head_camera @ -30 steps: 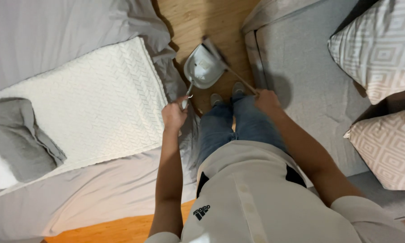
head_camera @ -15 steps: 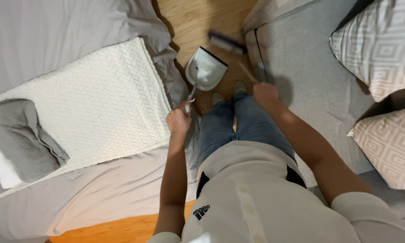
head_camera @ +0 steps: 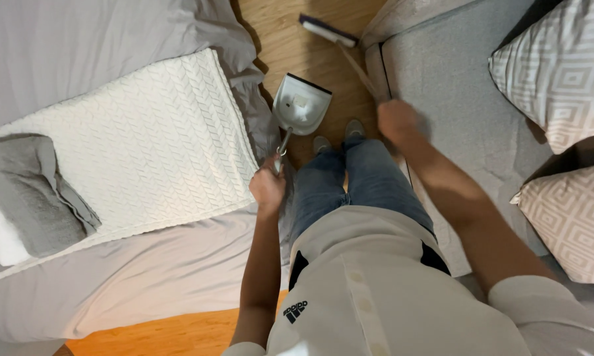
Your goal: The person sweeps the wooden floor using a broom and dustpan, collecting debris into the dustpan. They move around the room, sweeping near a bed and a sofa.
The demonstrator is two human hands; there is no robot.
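Note:
I stand on a wooden floor (head_camera: 290,46) between a bed and a sofa. My left hand (head_camera: 268,186) grips the long handle of a white dustpan (head_camera: 301,105), whose pan rests on the floor just ahead of my shoes. My right hand (head_camera: 394,118) holds the wooden stick of a broom (head_camera: 328,29). The broom's dark brush head lies on the floor further ahead, apart from the pan's mouth.
A bed with grey sheets (head_camera: 79,39), a white knitted blanket (head_camera: 138,145) and a folded grey towel (head_camera: 33,198) fills the left. A grey sofa (head_camera: 455,92) with two patterned cushions (head_camera: 561,66) stands on the right. The floor strip between them is narrow.
The broom head has slid away from the dustpan's mouth, forward along the floor. My right hand pushed out with it. The dustpan stayed about where it was.

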